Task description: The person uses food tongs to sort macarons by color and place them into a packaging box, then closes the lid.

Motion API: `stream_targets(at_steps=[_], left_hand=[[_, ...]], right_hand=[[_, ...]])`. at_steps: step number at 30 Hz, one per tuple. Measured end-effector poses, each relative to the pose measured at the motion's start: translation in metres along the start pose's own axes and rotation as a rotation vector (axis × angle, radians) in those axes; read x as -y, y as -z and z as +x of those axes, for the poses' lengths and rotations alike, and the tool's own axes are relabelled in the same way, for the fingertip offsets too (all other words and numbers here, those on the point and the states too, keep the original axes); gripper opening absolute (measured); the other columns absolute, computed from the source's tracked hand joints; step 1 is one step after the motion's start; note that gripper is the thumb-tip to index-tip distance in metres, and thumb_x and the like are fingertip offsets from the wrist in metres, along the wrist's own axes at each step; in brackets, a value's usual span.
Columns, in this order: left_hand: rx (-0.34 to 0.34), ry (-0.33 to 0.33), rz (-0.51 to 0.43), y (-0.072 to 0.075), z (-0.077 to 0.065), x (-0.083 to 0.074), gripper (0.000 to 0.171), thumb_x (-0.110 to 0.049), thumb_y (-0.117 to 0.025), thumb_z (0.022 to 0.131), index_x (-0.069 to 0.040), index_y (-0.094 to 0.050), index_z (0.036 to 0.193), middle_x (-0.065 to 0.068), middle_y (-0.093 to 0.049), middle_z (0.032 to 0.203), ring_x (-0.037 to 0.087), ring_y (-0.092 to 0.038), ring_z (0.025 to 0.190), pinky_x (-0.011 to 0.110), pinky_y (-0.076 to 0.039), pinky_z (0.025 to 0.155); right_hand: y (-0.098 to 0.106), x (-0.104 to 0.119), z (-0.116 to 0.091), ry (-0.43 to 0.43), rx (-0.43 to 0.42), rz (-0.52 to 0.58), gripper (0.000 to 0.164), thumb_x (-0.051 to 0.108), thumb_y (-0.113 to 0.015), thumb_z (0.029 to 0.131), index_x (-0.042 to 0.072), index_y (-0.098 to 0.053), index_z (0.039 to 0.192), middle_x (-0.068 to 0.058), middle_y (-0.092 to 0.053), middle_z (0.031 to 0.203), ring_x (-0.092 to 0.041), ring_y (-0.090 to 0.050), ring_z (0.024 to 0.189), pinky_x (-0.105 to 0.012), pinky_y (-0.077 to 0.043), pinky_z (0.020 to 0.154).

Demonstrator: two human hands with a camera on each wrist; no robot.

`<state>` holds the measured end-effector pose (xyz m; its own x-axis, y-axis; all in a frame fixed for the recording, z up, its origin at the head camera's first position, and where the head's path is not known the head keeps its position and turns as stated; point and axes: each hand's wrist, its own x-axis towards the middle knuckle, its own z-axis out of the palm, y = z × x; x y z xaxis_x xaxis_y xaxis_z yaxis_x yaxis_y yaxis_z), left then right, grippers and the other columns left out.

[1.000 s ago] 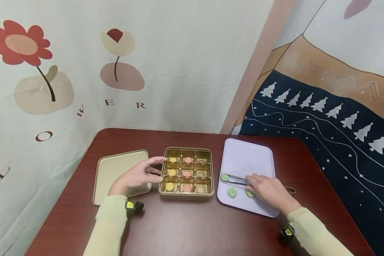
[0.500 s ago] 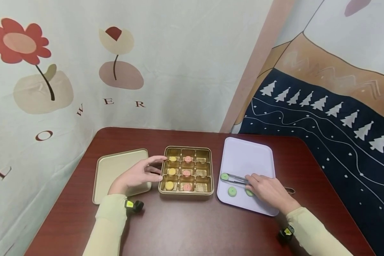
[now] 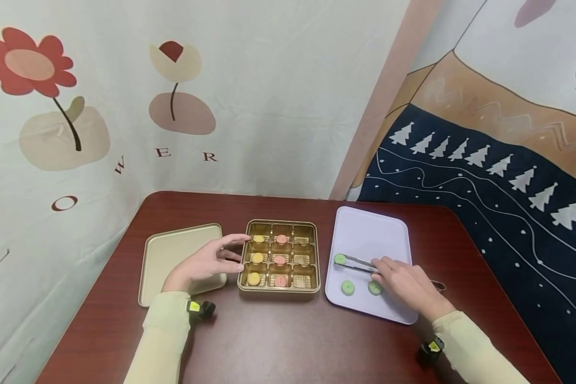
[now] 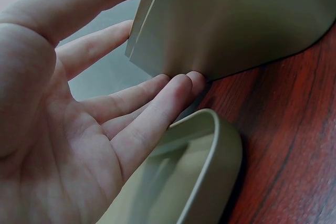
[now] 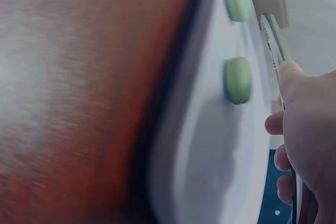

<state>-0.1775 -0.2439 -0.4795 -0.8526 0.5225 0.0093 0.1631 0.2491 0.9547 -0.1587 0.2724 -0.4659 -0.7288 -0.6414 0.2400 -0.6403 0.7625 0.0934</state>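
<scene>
Left hand [image 3: 210,265], fingers apart, seemingly steadies the mid-frame gold tin [image 3: 279,291]; right hand [image 3: 408,285] grips tongs [image 3: 360,268] clamping a green macaron [image 3: 340,259].

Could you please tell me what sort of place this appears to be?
Probably a small indoor corner, perhaps set up for filming: a wrinkled flower-printed sheet and a navy-and-tan backdrop with white trees stand close behind a reddish-brown table.

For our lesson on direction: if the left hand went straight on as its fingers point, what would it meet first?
Probably the left wall of the gold compartment tin: the left hand has its fingertips at or against it; exact contact is hard to judge.
</scene>
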Motion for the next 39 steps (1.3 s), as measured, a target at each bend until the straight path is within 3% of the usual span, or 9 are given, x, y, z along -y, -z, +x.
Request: stream_targets(at_steps=[10, 20, 23, 27, 28, 31, 34, 39], left_hand=[[0.005, -0.007, -0.026, 0.001, 0.000, 0.003, 0.076, -0.006, -0.081, 0.092, 0.000, -0.042, 0.156, 0.030, -0.040, 0.160, 0.046, -0.064, 0.122, 0.033, -0.060, 0.096], [0.009, -0.017, -0.013, 0.000, 0.001, 0.001, 0.075, -0.008, -0.081, 0.092, -0.001, -0.043, 0.156, 0.030, -0.040, 0.159, 0.046, -0.064, 0.123, 0.034, -0.060, 0.096], [0.007, -0.014, -0.008, 0.000, 0.000, 0.000, 0.075, -0.007, -0.081, 0.092, -0.002, -0.043, 0.156, 0.029, -0.040, 0.159, 0.046, -0.065, 0.122, 0.034, -0.060, 0.096], [0.006, -0.015, -0.011, 0.000, 0.000, 0.000, 0.074, -0.006, -0.081, 0.092, -0.002, -0.043, 0.156, 0.029, -0.041, 0.159, 0.046, -0.065, 0.122, 0.034, -0.060, 0.096], [0.005, -0.014, -0.010, 0.000, 0.000, 0.000, 0.074, -0.006, -0.081, 0.092, -0.002, -0.043, 0.156, 0.029, -0.040, 0.159, 0.046, -0.065, 0.122, 0.034, -0.060, 0.096], [0.003, 0.001, -0.013, 0.000, 0.000, 0.000, 0.075, -0.007, -0.081, 0.092, -0.003, -0.043, 0.157, 0.028, -0.040, 0.160, 0.046, -0.064, 0.123, 0.033, -0.060, 0.097], [0.005, 0.012, -0.024, 0.000, 0.000, 0.000, 0.076, -0.007, -0.081, 0.093, -0.003, -0.042, 0.157, 0.029, -0.038, 0.160, 0.046, -0.063, 0.124, 0.033, -0.060, 0.096], [0.008, 0.021, -0.038, 0.000, 0.000, 0.000, 0.077, -0.008, -0.081, 0.092, -0.002, -0.041, 0.158, 0.030, -0.038, 0.160, 0.046, -0.062, 0.125, 0.032, -0.060, 0.095]], right_hand=[[0.026, -0.013, 0.019, -0.086, -0.033, 0.025, 0.045, 0.028, -0.083, 0.092, 0.011, -0.068, 0.130, -0.005, -0.074, 0.103, -0.015, -0.062, 0.071, -0.024, -0.047, 0.053], [0.028, -0.009, 0.030, -0.036, -0.062, 0.046, 0.047, 0.027, -0.083, 0.092, 0.010, -0.067, 0.132, -0.007, -0.075, 0.109, -0.015, -0.064, 0.073, -0.024, -0.050, 0.054], [0.026, -0.004, 0.031, 0.007, -0.083, 0.046, 0.043, 0.039, -0.070, 0.102, 0.008, -0.068, 0.132, -0.007, -0.076, 0.108, -0.016, -0.067, 0.076, -0.025, -0.054, 0.055], [0.023, 0.006, 0.033, 0.071, -0.110, 0.047, 0.061, 0.055, -0.036, 0.111, 0.008, -0.068, 0.131, -0.005, -0.074, 0.105, -0.015, -0.068, 0.079, -0.030, -0.060, 0.060], [0.023, 0.009, 0.034, 0.084, -0.113, 0.048, 0.062, 0.055, -0.034, 0.111, 0.007, -0.068, 0.131, -0.004, -0.074, 0.103, -0.014, -0.068, 0.079, -0.030, -0.060, 0.061], [0.022, 0.020, 0.035, 0.127, -0.117, 0.046, 0.044, 0.045, -0.054, 0.110, 0.008, -0.067, 0.129, -0.001, -0.071, 0.099, -0.012, -0.065, 0.078, -0.030, -0.060, 0.060], [0.021, 0.032, 0.035, 0.185, -0.129, 0.036, 0.038, 0.032, -0.074, 0.099, 0.007, -0.067, 0.127, 0.001, -0.068, 0.096, -0.012, -0.065, 0.077, -0.030, -0.058, 0.057], [0.018, 0.046, 0.035, 0.271, -0.172, 0.032, 0.037, 0.033, -0.074, 0.097, 0.008, -0.068, 0.123, 0.002, -0.064, 0.092, -0.012, -0.064, 0.073, -0.031, -0.057, 0.053]])
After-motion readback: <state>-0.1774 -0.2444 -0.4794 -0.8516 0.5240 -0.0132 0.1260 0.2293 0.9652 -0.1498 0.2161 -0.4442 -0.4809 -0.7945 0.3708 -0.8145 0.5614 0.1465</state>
